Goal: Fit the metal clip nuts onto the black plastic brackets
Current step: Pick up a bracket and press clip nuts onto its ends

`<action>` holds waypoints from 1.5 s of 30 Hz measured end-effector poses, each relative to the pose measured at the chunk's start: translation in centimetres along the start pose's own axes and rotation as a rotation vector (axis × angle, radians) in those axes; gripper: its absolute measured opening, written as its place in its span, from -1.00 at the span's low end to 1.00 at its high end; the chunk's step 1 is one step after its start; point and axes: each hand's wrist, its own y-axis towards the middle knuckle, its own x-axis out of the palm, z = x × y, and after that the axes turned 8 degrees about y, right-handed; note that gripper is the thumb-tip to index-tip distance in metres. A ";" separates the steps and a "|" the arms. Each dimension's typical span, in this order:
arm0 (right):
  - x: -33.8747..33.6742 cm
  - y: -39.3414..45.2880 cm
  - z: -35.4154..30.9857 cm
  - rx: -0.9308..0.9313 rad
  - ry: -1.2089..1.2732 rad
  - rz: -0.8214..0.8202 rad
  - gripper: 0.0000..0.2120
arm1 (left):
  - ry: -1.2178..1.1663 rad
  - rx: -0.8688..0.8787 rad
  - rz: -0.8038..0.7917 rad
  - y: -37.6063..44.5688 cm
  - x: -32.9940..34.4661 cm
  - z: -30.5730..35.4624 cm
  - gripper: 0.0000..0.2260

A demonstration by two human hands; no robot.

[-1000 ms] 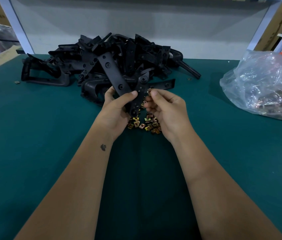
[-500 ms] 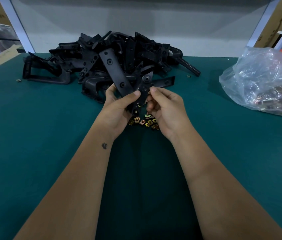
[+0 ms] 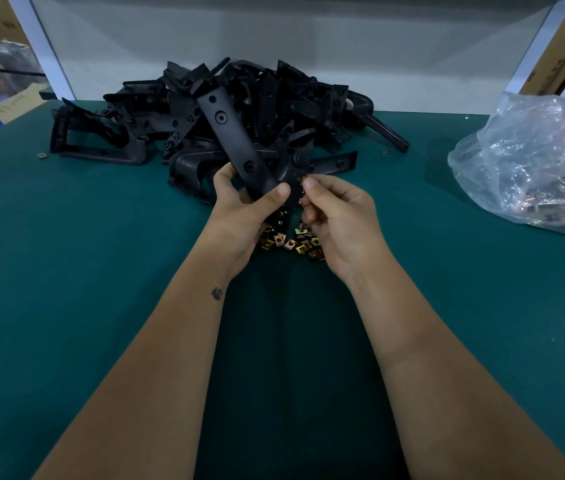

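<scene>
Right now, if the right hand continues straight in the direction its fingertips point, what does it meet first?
Probably the black bracket gripped by the left hand: the right hand pinches a clip nut at its edge. Depth is unclear.

Plastic bag (image 3: 534, 161) cut off at right edge

Black brackets (image 3: 225, 123), gold-bronze clip nuts (image 3: 289, 243), teal table (image 3: 66, 271), clear bag (image 3: 534, 168) of seemingly brassy contents.

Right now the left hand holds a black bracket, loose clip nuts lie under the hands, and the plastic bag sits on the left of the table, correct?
Not quite: the head view shows the plastic bag on the right. The rest stands.
</scene>
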 end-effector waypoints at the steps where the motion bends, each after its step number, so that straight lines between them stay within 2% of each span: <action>1: 0.0 0.0 0.0 0.001 -0.013 0.012 -0.87 | 0.033 0.022 -0.003 0.0 0.0 -0.1 -0.40; 5: 0.4 -0.3 0.1 -0.031 -0.058 0.001 -0.85 | 0.143 0.082 -0.033 -0.1 0.3 -0.6 -0.40; 10: 0.1 -0.4 -0.4 -0.048 -0.196 -0.040 -0.82 | 0.172 0.100 -0.033 -0.1 0.5 -0.7 -0.41; 14: 0.3 -0.4 -0.6 -0.136 -0.464 -0.093 -0.71 | 0.107 0.085 0.052 -0.1 0.3 -0.4 -0.43; 16: 0.6 -0.4 -0.1 -0.168 -0.561 -0.043 -0.80 | 0.002 0.050 0.132 0.2 0.1 -0.1 -0.42; 19: 0.1 -0.3 1.0 -0.264 -0.916 0.013 -0.86 | -0.265 0.013 0.258 0.9 -0.9 0.6 -0.44; 22: -0.5 -0.1 1.6 -0.318 -1.319 -0.085 -0.83 | -0.384 -0.002 0.305 1.2 -2.0 0.9 -0.50; 24: -0.4 0.0 2.0 -0.321 -1.447 -0.150 -0.75 | -0.413 -0.016 0.301 1.3 -2.3 0.7 -0.49; 30: -0.1 0.1 2.5 -0.364 -1.376 -0.173 -0.91 | -0.321 -0.039 0.252 1.4 -2.0 0.3 -0.49; 33: 0.0 0.0 2.3 -0.399 -1.259 -0.156 -0.96 | -0.304 -0.049 0.228 1.3 -1.9 0.3 -0.59; 36: 0.1 -0.3 2.0 -0.363 -1.035 -0.115 -0.93 | -0.314 -0.052 0.212 1.1 -1.9 0.4 -0.65; 40: 0.1 -0.3 2.0 -0.338 -0.855 -0.035 -0.87 | -0.340 -0.042 0.169 0.9 -1.8 0.7 -0.69; 45: 0.2 0.2 1.5 -0.306 -0.682 0.022 -0.80 | -0.359 -0.083 -0.025 0.3 -1.7 0.9 -0.82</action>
